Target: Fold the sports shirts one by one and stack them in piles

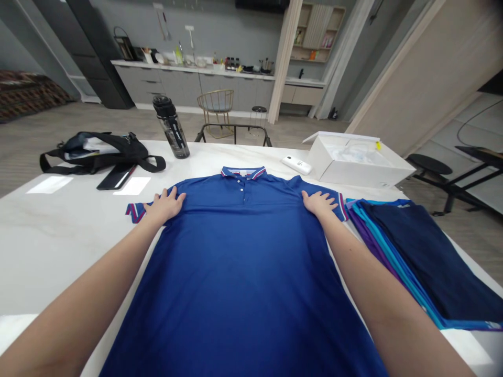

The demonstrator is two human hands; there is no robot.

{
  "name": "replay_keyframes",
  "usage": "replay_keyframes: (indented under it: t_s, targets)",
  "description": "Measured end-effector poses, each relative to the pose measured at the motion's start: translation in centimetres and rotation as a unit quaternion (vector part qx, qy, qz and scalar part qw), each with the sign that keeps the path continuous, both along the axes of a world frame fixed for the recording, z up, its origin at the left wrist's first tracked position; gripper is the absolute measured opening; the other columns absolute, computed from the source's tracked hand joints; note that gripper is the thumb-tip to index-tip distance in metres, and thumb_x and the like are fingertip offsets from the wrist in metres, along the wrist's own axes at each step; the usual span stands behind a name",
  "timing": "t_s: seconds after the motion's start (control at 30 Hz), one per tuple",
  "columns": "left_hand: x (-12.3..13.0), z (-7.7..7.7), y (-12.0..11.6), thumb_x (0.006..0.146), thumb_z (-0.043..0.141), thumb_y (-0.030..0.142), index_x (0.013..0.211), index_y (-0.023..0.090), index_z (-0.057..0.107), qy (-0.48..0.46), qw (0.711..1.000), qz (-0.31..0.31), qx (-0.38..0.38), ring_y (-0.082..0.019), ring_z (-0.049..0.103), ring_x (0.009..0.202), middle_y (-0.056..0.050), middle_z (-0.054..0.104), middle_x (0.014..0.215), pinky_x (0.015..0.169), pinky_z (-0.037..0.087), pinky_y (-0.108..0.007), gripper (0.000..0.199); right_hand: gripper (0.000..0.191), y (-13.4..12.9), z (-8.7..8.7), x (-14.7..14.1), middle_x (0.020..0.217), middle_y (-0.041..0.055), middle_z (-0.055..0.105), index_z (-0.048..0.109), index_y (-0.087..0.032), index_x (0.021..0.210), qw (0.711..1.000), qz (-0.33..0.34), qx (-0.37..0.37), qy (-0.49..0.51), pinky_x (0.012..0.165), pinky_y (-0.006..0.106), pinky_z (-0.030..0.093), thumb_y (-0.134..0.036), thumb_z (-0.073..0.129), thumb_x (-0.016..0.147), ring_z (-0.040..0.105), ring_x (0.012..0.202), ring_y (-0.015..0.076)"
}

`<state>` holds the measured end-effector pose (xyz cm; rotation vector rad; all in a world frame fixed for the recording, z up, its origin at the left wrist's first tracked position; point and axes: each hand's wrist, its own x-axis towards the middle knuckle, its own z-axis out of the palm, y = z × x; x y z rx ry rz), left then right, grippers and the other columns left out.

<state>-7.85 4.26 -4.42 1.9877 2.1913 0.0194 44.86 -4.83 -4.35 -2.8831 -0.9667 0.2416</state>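
A blue polo shirt point(243, 262) lies spread front side up on the white table point(35, 246), its collar at the far end and its hem running out of view at the bottom. Red and white stripes edge the collar and the sleeve cuffs. My left hand point(165, 205) rests flat with fingers spread on the left sleeve near the shoulder; that sleeve's cuff is bent and creased. On the right sleeve, which lies smoother, my right hand point(319, 202) is pressed down with its fingers apart. Neither hand grasps the cloth.
Folded shirts point(428, 256) are stacked at the right, dark navy on top. Behind stand an open white box point(353, 165), a white remote point(296, 165) and a black bottle point(173, 128). A black bag point(102, 152) and a phone point(117, 177) lie at the far left.
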Motion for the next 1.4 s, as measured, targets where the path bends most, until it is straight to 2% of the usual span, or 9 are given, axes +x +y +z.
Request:
replay_keyframes:
  t_s: [0.17,0.3,0.4,0.47,0.57,0.67,0.83,1.07,1.4]
  targets:
    - [-4.8,-0.1,-3.4,0.100,0.020,0.049,0.160,0.016,0.027,0.052,0.994,-0.068,0.063,-0.041,0.032,0.148,-0.022,0.026,0.164,0.114,0.030,-0.063,0.068,0.093,-0.6,-1.2,-0.1,0.164,0.0261,0.020,0.027,-0.002,0.158,0.999,0.037,0.032,-0.019,0.120,0.064,0.006,-0.071,0.025,0.095,0.013,0.150,0.0489]
    - [-8.2,1.0,-7.2,0.096,0.033,0.029,0.156,0.017,0.037,0.109,0.989,-0.078,0.067,-0.040,0.038,0.144,-0.019,0.035,0.160,0.111,0.036,-0.063,0.062,0.087,-1.5,-1.3,-0.2,0.165,0.0239,0.021,0.031,-0.007,0.157,0.997,0.045,0.057,-0.019,0.116,0.071,0.007,-0.069,0.026,0.096,0.012,0.149,0.0512]
    - [-8.4,2.4,-8.3,0.087,0.042,0.019,0.150,0.014,0.046,0.138,0.982,-0.100,0.086,-0.040,0.050,0.134,-0.020,0.045,0.153,0.110,0.038,-0.060,0.063,0.074,-2.0,-0.4,-1.3,0.163,0.0226,0.025,0.038,-0.011,0.154,0.982,0.126,0.120,-0.072,0.112,0.077,0.007,-0.060,0.028,0.100,0.012,0.150,0.0477]
    - [-6.7,3.2,-7.6,0.086,0.043,0.017,0.146,0.012,0.051,0.121,0.977,-0.143,0.105,-0.036,0.054,0.131,-0.019,0.048,0.151,0.112,0.041,-0.051,0.061,0.064,-1.8,0.3,-2.6,0.162,0.0218,0.030,0.043,-0.010,0.150,0.952,0.232,0.169,-0.109,0.115,0.073,0.007,-0.052,0.030,0.102,0.016,0.152,0.0405]
    - [-1.4,3.4,-4.9,0.093,0.036,0.020,0.144,0.009,0.052,0.033,0.966,-0.224,0.124,-0.025,0.050,0.137,-0.015,0.049,0.152,0.117,0.038,-0.036,0.054,0.058,-0.3,1.1,-5.6,0.159,0.0189,0.038,0.048,-0.009,0.146,0.909,0.363,0.190,-0.071,0.123,0.053,0.018,-0.044,0.034,0.103,0.026,0.151,0.0298]
    - [5.2,2.8,-1.6,0.101,0.034,0.036,0.148,0.010,0.048,0.000,0.961,-0.252,0.112,-0.026,0.043,0.143,-0.015,0.045,0.156,0.120,0.032,-0.041,0.055,0.057,1.9,1.3,-9.1,0.160,0.0138,0.038,0.045,-0.011,0.150,0.896,0.421,0.145,0.007,0.122,0.037,0.024,-0.043,0.034,0.104,0.031,0.149,0.0226]
    - [13.1,0.9,2.5,0.104,0.025,0.047,0.149,0.011,0.046,-0.013,0.971,-0.232,0.055,-0.030,0.034,0.149,-0.019,0.041,0.158,0.120,0.026,-0.055,0.061,0.063,5.1,0.3,-12.7,0.163,0.0156,0.031,0.038,-0.012,0.154,0.918,0.387,0.080,0.039,0.123,0.054,0.014,-0.050,0.025,0.106,0.023,0.152,0.0278]
    - [15.1,-1.6,5.6,0.102,0.017,0.054,0.161,0.013,0.023,-0.025,0.980,-0.190,0.053,-0.027,0.016,0.156,-0.011,0.018,0.168,0.125,0.013,-0.054,0.072,0.077,8.7,-0.9,-12.5,0.167,0.0118,0.020,0.026,-0.017,0.160,0.925,0.372,0.069,0.021,0.121,0.063,0.004,-0.066,0.021,0.100,0.013,0.154,0.0307]
    - [16.7,-1.8,10.6,0.102,0.018,0.049,0.161,0.014,0.021,-0.040,0.985,-0.159,0.047,-0.028,0.013,0.156,-0.010,0.016,0.168,0.125,0.011,-0.056,0.069,0.073,14.1,-1.1,-10.9,0.167,0.0099,0.022,0.030,-0.017,0.159,0.914,0.396,0.085,0.031,0.123,0.059,0.002,-0.062,0.022,0.102,0.015,0.154,0.0284]
